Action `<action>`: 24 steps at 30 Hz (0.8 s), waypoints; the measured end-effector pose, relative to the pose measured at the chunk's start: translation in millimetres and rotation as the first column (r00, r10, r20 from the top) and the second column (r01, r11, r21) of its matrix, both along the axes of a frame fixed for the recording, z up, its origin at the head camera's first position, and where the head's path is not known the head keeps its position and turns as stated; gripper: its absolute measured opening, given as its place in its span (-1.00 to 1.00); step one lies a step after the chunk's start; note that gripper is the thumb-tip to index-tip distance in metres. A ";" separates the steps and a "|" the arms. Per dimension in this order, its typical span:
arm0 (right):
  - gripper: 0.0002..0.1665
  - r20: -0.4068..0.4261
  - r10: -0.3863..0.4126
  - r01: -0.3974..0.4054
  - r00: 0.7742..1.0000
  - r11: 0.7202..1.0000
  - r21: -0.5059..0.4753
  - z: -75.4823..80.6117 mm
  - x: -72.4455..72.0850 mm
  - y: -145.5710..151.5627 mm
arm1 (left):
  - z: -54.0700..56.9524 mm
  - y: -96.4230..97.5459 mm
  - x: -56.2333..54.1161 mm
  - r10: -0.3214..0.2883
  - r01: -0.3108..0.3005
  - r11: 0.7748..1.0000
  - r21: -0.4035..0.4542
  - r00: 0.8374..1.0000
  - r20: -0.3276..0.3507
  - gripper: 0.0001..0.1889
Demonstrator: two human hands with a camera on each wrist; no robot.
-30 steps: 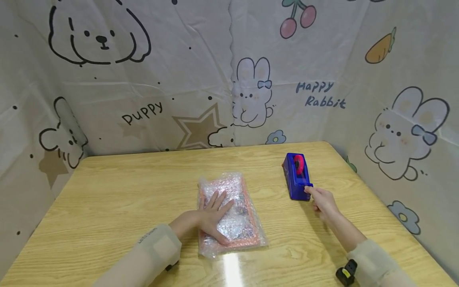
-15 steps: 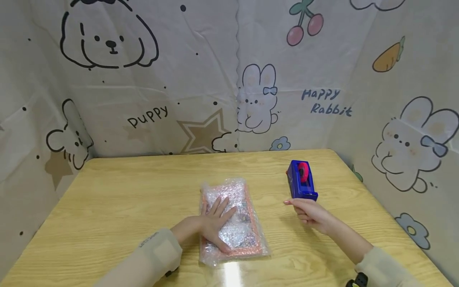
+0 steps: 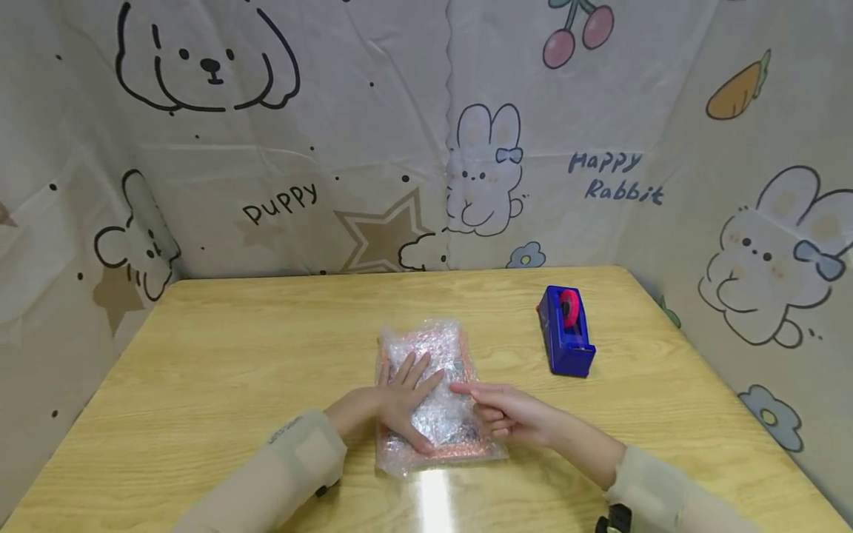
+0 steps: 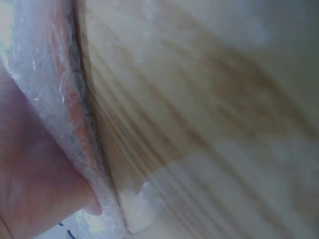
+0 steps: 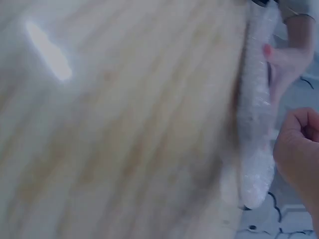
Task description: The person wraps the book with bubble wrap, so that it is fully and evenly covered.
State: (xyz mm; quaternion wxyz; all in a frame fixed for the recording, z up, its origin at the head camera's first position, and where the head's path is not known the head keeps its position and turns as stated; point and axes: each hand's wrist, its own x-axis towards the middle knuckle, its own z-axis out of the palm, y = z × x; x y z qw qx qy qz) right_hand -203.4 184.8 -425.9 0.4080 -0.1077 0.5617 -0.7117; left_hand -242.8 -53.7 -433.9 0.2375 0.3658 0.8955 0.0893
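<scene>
A flat, orange-framed rectangular item wrapped in bubble wrap (image 3: 440,414) lies on the table. My left hand (image 3: 408,403) rests spread over its left half, fingers straight; in the left wrist view the thumb (image 4: 55,199) lies along the wrapped edge. My right hand (image 3: 509,414) is over the package's right side, thumb and index finger pinched together on what looks like a small piece of clear tape, barely visible, the other fingers curled. In the right wrist view that hand (image 5: 301,144) appears beside the package. A blue tape dispenser (image 3: 566,333) with a pink-cored roll stands to the right.
The wooden table (image 3: 266,333) runs back to a printed cloth (image 3: 300,155) that hangs behind it and on both sides. The dispenser stands near the table's right back corner. A bright light reflection shows at the front.
My right hand has left the dispenser's cutting edge and moved left to the package, fingers still pinched. The left hand stays on the package. The head view has shifted slightly.
</scene>
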 end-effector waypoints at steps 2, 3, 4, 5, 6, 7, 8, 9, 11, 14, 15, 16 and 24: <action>-0.31 0.045 -0.004 0.005 0.999 0.999 -0.032 -5.4 -1.1 -3.0 | -0.6 0.3 -0.8 0.003 -0.003 1.000 0.000 1.000 -0.004 0.22; -0.32 0.061 -0.009 0.012 0.998 0.999 -0.041 -8.1 -1.6 -3.7 | -0.7 0.3 -1.1 0.004 -0.004 1.000 -0.001 1.000 -0.007 0.23; -0.34 0.079 -0.014 0.018 0.997 0.998 -0.052 -10.5 -2.1 -4.0 | -0.7 0.4 -1.3 0.004 -0.004 1.000 0.000 1.000 -0.005 0.23; -0.35 0.095 -0.020 0.026 0.995 0.998 -0.063 -12.6 -2.5 -4.1 | -0.7 0.4 -1.4 0.004 -0.004 1.000 0.002 1.000 -0.004 0.22; -0.37 0.107 -0.026 0.033 0.994 0.997 -0.069 -14.5 -2.7 -4.2 | -0.5 0.4 -1.3 0.004 -0.004 1.000 0.006 1.000 -0.005 0.22; -0.39 0.115 -0.032 0.041 0.993 0.996 -0.075 -16.0 -2.8 -4.4 | -0.5 0.4 -1.2 0.003 -0.003 1.000 0.008 1.000 -0.005 0.22; -0.40 0.122 -0.038 0.048 0.992 0.996 -0.079 -17.4 -2.7 -4.6 | -0.3 0.4 -1.0 0.003 -0.003 1.000 0.008 1.000 -0.005 0.22; -0.40 0.130 -0.044 0.055 0.991 0.995 -0.084 -18.4 -2.5 -4.8 | -0.2 0.4 -0.5 0.004 -0.004 1.000 0.011 1.000 -0.007 0.22; -0.41 0.146 -0.053 0.068 0.988 0.993 -0.098 -19.2 -2.0 -5.5 | -0.3 0.1 0.1 0.006 -0.006 1.000 0.017 1.000 -0.009 0.22; -0.47 0.166 -0.029 0.051 0.986 0.990 -0.131 -18.5 -0.4 -7.1 | -0.7 -0.4 1.2 0.004 -0.004 1.000 0.014 1.000 -0.016 0.22; -0.50 0.163 -0.013 0.036 0.987 0.990 -0.140 -17.9 0.1 -7.9 | -0.6 -0.7 1.5 0.006 -0.006 1.000 0.019 1.000 -0.016 0.22; -0.53 0.156 0.002 0.021 0.988 0.989 -0.146 -17.5 0.5 -8.8 | -0.6 -0.9 1.6 0.006 -0.006 1.000 0.017 1.000 -0.019 0.22; -0.41 0.167 -0.080 0.099 0.983 0.990 -0.105 -18.6 0.3 -13.6 | -0.1 -1.0 0.1 0.005 -0.004 0.999 0.040 1.000 -0.019 0.24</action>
